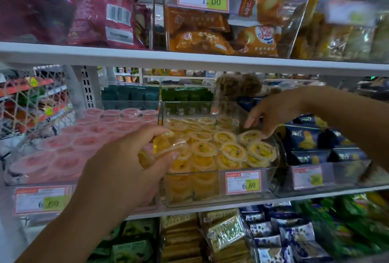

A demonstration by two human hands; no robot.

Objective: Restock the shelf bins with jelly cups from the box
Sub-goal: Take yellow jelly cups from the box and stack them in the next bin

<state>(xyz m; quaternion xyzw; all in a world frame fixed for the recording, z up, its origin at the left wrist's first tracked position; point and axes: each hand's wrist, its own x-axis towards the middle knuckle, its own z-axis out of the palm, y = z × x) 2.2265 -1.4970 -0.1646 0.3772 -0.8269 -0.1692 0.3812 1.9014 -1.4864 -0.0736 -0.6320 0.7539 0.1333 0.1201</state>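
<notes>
A clear shelf bin (212, 197) on the middle shelf is piled with several yellow jelly cups (233, 151). My left hand (126, 161) grips a yellow jelly cup (166, 146) at the bin's front left corner, fingers curled round it. My right hand (273, 113) reaches over the bin's back right, and its fingertips touch the top of a yellow cup (251, 135) there. To the left, another clear bin (40, 178) holds several pink jelly cups (67, 149). The box is out of sight.
A white shelf board (189, 58) runs close above the bins, carrying snack bags. Price tags (243, 182) hang on the bin fronts. Dark blue packets (315, 142) fill the bin to the right. More snack packs lie on the shelf below (227, 235).
</notes>
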